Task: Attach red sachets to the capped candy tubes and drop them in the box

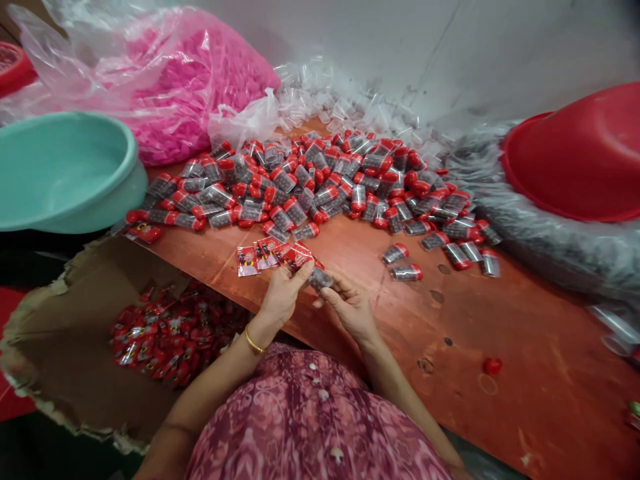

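Between my two hands, above the front edge of the reddish table point(400, 313), is a small clear container with dark contents point(320, 279). My left hand point(284, 293) pinches its left end, thumb on top. The fingers of my right hand point(350, 303) close round its right end. Just beyond my left hand lie several red printed packets point(263, 255), overlapping in a row. Two red-capped containers point(406, 272) lie on the table to the right of my hands. Behind is a large heap of similar red-capped containers point(295, 180).
At the left stand a teal basin point(75, 173) and a clear bag of pink pieces point(185, 80). A cardboard box point(65, 333) below the table holds red packets. Clear empty tubes point(350, 107) lie by the wall. A red tub point(575, 153) rests on plastic bags point(540, 227) at right.
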Demonstrator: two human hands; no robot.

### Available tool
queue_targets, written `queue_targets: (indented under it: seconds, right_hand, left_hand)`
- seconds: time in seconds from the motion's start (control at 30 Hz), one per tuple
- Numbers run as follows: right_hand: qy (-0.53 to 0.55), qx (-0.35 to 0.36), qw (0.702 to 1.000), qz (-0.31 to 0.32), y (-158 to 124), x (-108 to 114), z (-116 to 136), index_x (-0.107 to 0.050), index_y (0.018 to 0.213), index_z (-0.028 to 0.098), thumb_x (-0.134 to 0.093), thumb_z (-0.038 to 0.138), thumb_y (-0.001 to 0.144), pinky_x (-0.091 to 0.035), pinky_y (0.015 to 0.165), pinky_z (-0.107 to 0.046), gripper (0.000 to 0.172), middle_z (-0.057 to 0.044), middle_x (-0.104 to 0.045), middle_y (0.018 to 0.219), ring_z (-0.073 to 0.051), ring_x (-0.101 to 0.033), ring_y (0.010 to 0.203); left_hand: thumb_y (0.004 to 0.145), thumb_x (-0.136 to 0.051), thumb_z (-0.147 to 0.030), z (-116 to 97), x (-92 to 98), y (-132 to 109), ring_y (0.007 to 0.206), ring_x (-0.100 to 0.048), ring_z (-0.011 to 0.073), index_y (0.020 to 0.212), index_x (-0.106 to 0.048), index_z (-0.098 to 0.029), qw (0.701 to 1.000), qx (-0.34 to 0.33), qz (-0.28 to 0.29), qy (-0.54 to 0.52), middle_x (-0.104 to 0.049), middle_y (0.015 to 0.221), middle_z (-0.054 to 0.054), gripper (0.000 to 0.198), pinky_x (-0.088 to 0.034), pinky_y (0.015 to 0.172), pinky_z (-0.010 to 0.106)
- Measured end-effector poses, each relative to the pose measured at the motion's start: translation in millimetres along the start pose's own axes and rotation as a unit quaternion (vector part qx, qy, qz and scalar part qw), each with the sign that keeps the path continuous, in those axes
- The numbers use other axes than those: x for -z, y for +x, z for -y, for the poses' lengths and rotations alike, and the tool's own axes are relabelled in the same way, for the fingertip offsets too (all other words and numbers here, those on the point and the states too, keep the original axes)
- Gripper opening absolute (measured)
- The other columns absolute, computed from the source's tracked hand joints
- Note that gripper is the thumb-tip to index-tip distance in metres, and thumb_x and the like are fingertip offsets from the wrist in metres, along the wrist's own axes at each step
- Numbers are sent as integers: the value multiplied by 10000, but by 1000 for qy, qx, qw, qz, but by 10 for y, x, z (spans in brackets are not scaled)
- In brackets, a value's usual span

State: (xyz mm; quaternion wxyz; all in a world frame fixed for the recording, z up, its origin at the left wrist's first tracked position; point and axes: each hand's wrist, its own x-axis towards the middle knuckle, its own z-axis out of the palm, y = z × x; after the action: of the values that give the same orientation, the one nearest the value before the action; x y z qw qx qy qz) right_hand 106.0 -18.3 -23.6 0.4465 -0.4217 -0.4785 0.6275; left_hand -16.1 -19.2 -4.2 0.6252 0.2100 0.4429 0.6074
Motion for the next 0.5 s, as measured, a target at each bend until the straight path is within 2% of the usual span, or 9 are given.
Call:
queue_targets:
  seconds: [0.07,0.17,0.23,0.3,0.37,0.4,0.47,0.5]
  right_hand:
    - [6,5,999,-36,20,9,-47,-555,782,215,-751,418,600,-489,472,-240,336,54,-630,626,-94,-548,455]
    - [-27,33,996,-77,48,-23,-112,-454,673,215,-790,397,547,-401,405,-186,402,103,-506,473,-71,-462,390]
    - [-79,66,993,-64,50,-41,-139,-461,671,213,-779,425,564,-353,388,-177,397,106,-463,456,-62,-412,379]
    - [-158,112,981,-26,45,-2,-137,-509,698,208,-733,467,627,-378,424,-194,350,80,-497,499,-76,-440,426]
    - [-265,162,950,-11,56,144,-90,-562,758,205,-653,495,716,-452,536,-241,306,25,-589,611,-117,-532,547]
    - [-325,186,927,-32,75,265,-49,-583,797,203,-607,497,758,-476,616,-277,298,-11,-631,696,-145,-572,637]
    - [-446,212,860,-125,150,583,44,-607,889,186,-493,472,838,-467,769,-371,312,-90,-663,862,-211,-593,819]
    - [-502,201,822,-178,207,758,84,-605,960,165,-453,462,857,-444,815,-420,349,-133,-656,935,-248,-580,889]
  left_hand:
    - [556,-793,-350,45,10,-28,595,-561,104,649,-645,-133,1000,18,3,11,-635,618,-3,279,-452,616,222]
    - [521,-810,-371,80,16,-85,538,-530,85,629,-633,-129,998,53,17,24,-622,590,-13,319,-442,562,208]
    - [490,-811,-432,60,40,-129,496,-522,83,605,-620,-129,995,87,23,41,-613,557,-13,376,-441,527,207]
    - [461,-812,-470,9,126,-178,502,-555,102,613,-627,-127,992,105,11,68,-623,553,-1,419,-462,534,218]
    - [445,-819,-469,-69,318,-232,555,-611,140,654,-638,-124,990,98,-33,97,-651,584,19,442,-499,588,244]
    - [444,-820,-464,-119,463,-265,579,-632,160,675,-636,-124,987,91,-69,109,-662,599,27,450,-515,618,266]
    - [476,-810,-435,-239,848,-353,653,-666,195,705,-618,-131,976,66,-151,142,-688,673,44,426,-535,709,318]
    - [508,-794,-414,-308,1077,-415,693,-674,207,717,-608,-138,965,47,-196,171,-693,702,45,393,-535,751,340]
